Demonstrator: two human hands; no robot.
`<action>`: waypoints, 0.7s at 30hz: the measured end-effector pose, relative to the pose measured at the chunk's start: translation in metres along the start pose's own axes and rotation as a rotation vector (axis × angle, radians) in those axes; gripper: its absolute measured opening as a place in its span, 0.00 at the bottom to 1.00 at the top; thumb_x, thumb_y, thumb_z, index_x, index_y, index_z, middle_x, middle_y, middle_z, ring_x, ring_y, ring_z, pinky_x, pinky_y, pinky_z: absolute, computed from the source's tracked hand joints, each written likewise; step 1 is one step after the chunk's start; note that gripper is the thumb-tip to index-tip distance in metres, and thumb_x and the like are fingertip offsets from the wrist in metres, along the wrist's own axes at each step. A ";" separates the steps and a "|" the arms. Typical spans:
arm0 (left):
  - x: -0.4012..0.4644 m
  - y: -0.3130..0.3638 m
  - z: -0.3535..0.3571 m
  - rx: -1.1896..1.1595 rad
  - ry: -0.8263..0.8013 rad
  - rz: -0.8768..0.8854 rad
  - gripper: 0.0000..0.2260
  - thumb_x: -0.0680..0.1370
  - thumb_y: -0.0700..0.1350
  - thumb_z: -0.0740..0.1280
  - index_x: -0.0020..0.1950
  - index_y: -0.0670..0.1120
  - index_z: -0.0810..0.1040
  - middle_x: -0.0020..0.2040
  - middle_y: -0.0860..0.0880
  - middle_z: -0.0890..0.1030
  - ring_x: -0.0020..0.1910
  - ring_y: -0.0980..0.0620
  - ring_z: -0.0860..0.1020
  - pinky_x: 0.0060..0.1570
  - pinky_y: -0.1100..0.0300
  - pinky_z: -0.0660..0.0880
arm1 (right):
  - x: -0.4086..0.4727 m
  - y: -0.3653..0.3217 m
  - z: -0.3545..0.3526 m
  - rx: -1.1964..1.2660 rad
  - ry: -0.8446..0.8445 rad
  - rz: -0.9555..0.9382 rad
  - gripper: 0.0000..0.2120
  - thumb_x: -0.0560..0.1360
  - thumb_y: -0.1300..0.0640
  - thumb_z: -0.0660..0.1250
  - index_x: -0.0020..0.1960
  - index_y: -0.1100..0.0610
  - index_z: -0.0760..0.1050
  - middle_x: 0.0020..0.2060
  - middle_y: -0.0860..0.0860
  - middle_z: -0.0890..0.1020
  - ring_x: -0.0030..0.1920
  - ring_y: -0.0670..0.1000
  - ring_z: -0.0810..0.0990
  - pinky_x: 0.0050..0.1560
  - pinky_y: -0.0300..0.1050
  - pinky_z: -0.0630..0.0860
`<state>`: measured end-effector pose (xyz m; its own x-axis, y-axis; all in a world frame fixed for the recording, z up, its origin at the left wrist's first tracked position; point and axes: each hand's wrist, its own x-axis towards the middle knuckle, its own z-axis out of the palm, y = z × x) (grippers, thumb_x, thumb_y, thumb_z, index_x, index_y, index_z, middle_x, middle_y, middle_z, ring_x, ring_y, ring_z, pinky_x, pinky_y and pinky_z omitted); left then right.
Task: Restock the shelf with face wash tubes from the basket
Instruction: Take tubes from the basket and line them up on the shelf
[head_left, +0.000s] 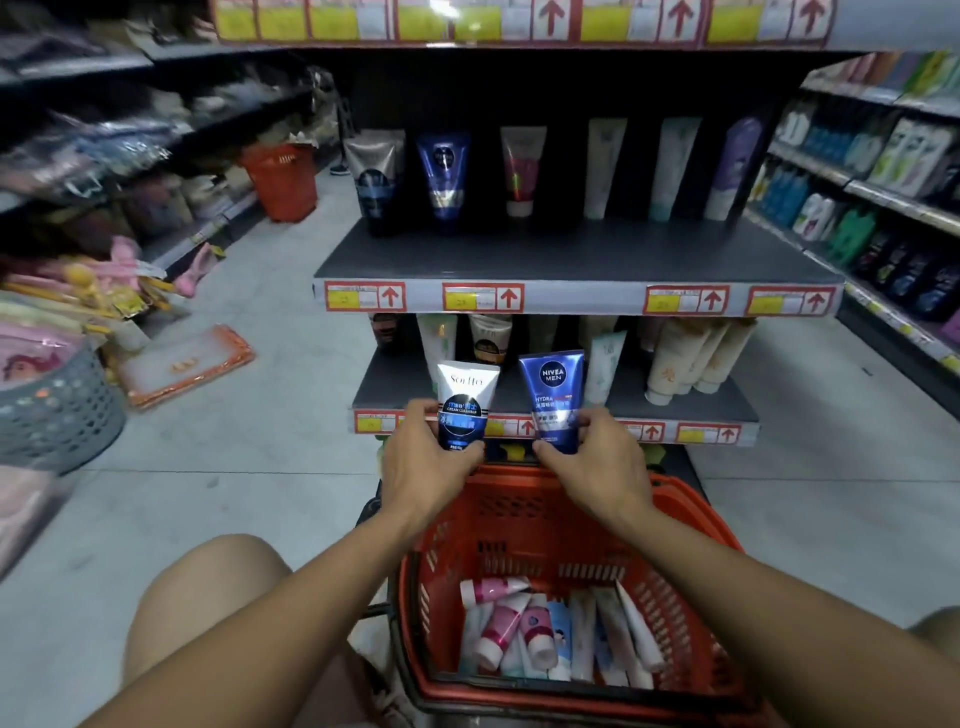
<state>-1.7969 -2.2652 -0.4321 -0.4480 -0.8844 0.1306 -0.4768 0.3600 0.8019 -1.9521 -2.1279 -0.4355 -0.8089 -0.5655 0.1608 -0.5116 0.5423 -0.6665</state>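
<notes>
My left hand grips a white and dark blue face wash tube by its lower end, held upright. My right hand grips a blue Nivea Men tube the same way. Both tubes are in front of the lower shelf, above the far rim of the orange basket. In the basket lie several pink, white and pale blue tubes. On the upper shelf a row of tubes stands at the back.
A second orange basket stands on the floor at the left. A grey plastic basket and packaged goods crowd the left side. Shelves of bottles line the right aisle. My bare knee is beside the basket.
</notes>
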 end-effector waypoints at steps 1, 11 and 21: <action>0.004 0.004 -0.007 -0.015 0.015 0.007 0.29 0.68 0.52 0.81 0.63 0.51 0.73 0.49 0.55 0.81 0.47 0.54 0.81 0.46 0.56 0.80 | 0.004 -0.009 -0.002 -0.002 0.007 -0.022 0.22 0.67 0.38 0.76 0.53 0.47 0.73 0.46 0.45 0.83 0.46 0.49 0.82 0.44 0.49 0.80; 0.056 0.052 -0.084 -0.130 0.179 0.029 0.30 0.70 0.52 0.81 0.68 0.49 0.72 0.55 0.52 0.81 0.51 0.53 0.81 0.41 0.65 0.74 | 0.047 -0.110 -0.016 0.047 0.078 -0.189 0.22 0.66 0.36 0.75 0.51 0.43 0.70 0.48 0.44 0.82 0.48 0.49 0.82 0.48 0.52 0.80; 0.137 0.075 -0.127 -0.113 0.314 0.072 0.32 0.70 0.52 0.81 0.69 0.48 0.72 0.59 0.48 0.84 0.53 0.48 0.83 0.55 0.49 0.81 | 0.111 -0.176 -0.014 0.072 0.106 -0.243 0.23 0.67 0.40 0.76 0.53 0.48 0.69 0.48 0.46 0.81 0.50 0.50 0.81 0.49 0.51 0.79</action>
<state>-1.7979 -2.3975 -0.2798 -0.2149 -0.9124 0.3484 -0.3575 0.4055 0.8413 -1.9560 -2.2776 -0.2906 -0.6928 -0.6034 0.3949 -0.6753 0.3508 -0.6488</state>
